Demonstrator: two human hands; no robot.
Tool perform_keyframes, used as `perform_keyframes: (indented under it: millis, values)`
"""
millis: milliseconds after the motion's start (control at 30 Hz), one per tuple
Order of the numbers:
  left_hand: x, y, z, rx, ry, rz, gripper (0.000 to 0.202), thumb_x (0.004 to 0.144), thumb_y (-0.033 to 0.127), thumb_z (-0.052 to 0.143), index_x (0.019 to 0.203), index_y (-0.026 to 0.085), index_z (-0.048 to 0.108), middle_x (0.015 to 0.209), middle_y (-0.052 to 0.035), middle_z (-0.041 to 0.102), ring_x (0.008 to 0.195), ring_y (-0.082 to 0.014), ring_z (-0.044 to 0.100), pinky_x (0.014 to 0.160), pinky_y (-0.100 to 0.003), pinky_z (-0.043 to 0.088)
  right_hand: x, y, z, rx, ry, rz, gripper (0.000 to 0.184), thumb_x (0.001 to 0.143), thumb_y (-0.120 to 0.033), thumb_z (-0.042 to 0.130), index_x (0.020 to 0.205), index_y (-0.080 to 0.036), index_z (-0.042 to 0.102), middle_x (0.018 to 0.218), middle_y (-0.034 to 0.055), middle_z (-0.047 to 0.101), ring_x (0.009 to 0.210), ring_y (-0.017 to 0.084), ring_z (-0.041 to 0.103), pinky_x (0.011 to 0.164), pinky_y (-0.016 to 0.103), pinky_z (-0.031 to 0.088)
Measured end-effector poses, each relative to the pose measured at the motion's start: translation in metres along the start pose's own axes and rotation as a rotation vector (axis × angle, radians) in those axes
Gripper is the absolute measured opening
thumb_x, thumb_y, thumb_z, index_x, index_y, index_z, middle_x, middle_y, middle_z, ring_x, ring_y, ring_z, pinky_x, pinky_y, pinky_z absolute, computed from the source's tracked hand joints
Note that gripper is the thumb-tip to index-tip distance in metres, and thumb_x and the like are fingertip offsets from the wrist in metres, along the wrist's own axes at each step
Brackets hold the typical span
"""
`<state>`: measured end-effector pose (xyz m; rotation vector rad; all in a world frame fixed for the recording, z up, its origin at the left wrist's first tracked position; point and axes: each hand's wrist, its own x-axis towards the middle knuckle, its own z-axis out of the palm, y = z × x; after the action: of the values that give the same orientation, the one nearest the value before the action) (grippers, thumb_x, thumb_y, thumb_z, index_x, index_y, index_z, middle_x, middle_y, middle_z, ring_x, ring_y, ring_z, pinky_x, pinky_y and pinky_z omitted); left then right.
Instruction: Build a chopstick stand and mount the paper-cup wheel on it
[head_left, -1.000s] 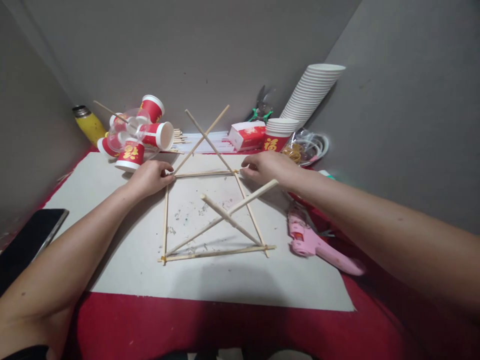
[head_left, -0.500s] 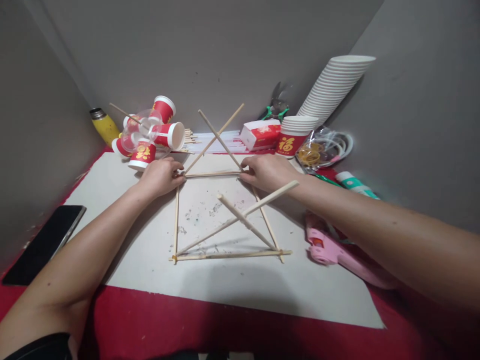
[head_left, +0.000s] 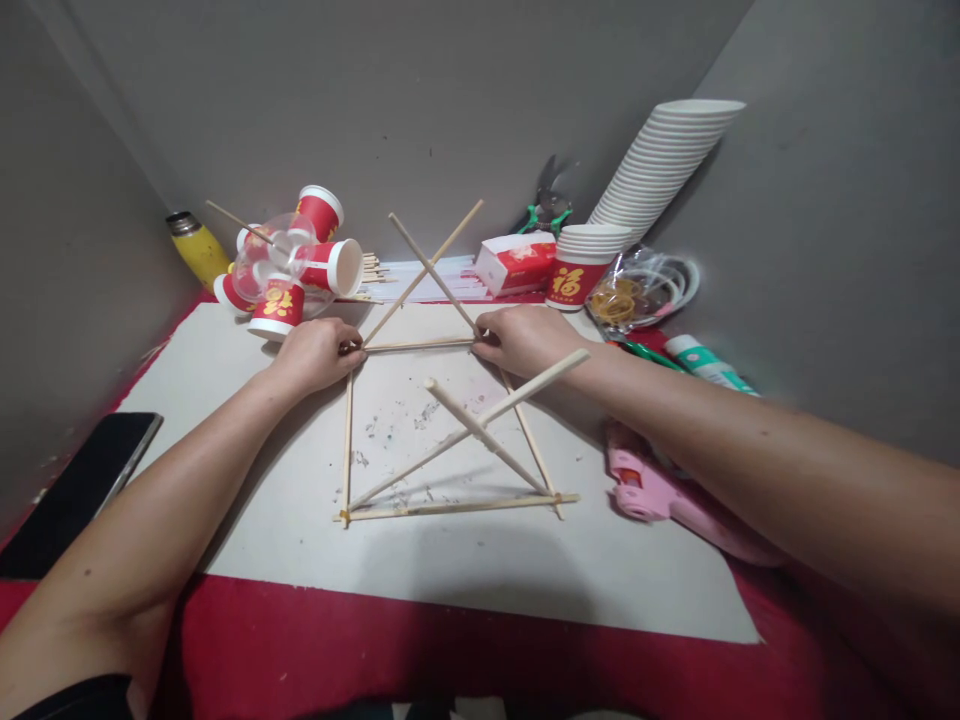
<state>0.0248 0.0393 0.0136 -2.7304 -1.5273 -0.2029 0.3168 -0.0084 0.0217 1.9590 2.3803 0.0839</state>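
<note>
A frame of wooden sticks (head_left: 450,508) stands on a white board (head_left: 262,540), four-sided at its base with a crossed pair of sticks rising at the near end and another at the far end. My left hand (head_left: 321,352) pinches the far left corner of this frame. At the far right corner, my right hand (head_left: 517,340) has its thumb and fingers closed on the sticks. A far crossbar (head_left: 420,344) runs between both hands. Small bands or glue show at the near corners; my fingers hide the far joints.
Behind my left hand is an assembly of red paper cups (head_left: 277,305), with a yellow bottle (head_left: 196,250) beyond. A phone (head_left: 82,490) lies left. To the right are stacked cups (head_left: 664,160), a red box (head_left: 516,264), a bagged cable (head_left: 645,290) and a pink glue gun (head_left: 660,495).
Both hands keep their hold on the far corners of the stick frame. The whole view has shifted slightly; nothing else has visibly moved.
</note>
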Motion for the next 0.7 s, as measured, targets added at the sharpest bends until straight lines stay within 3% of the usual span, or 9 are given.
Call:
perform_keyframes:
  millis: [200, 533, 700]
  values:
    - [-0.001, 0.004, -0.003, 0.055, -0.021, -0.012, 0.032, 0.088, 0.039, 0.053, 0.098, 0.021, 0.078, 0.099, -0.0071, 0.076, 0.089, -0.0236, 0.069, 0.065, -0.030, 0.042, 0.000, 0.001, -0.001, 0.032, 0.011, 0.009, 0.030, 0.095, -0.039, 0.053, 0.107, -0.021, 0.073, 0.104, 0.0112, 0.079, 0.094, 0.028, 0.071, 0.067, 0.033, 0.041]
    - [-0.004, 0.008, -0.005, 0.026, -0.017, -0.025, 0.033, 0.088, 0.038, 0.055, 0.103, 0.021, 0.078, 0.102, -0.0068, 0.077, 0.091, -0.0236, 0.070, 0.067, -0.029, 0.045, 0.001, 0.001, -0.002, 0.066, 0.014, -0.003, 0.027, 0.094, -0.037, 0.053, 0.101, -0.022, 0.074, 0.100, 0.0107, 0.079, 0.090, 0.028, 0.071, 0.065, 0.034, 0.041]
    - [-0.006, 0.011, -0.008, 0.035, -0.025, 0.003, 0.031, 0.089, 0.036, 0.052, 0.096, 0.021, 0.078, 0.099, -0.0065, 0.076, 0.088, -0.0227, 0.068, 0.065, -0.029, 0.043, 0.000, 0.003, 0.000, 0.125, 0.056, -0.002, 0.028, 0.094, -0.039, 0.054, 0.107, -0.023, 0.073, 0.098, 0.0086, 0.079, 0.089, 0.028, 0.071, 0.065, 0.033, 0.040]
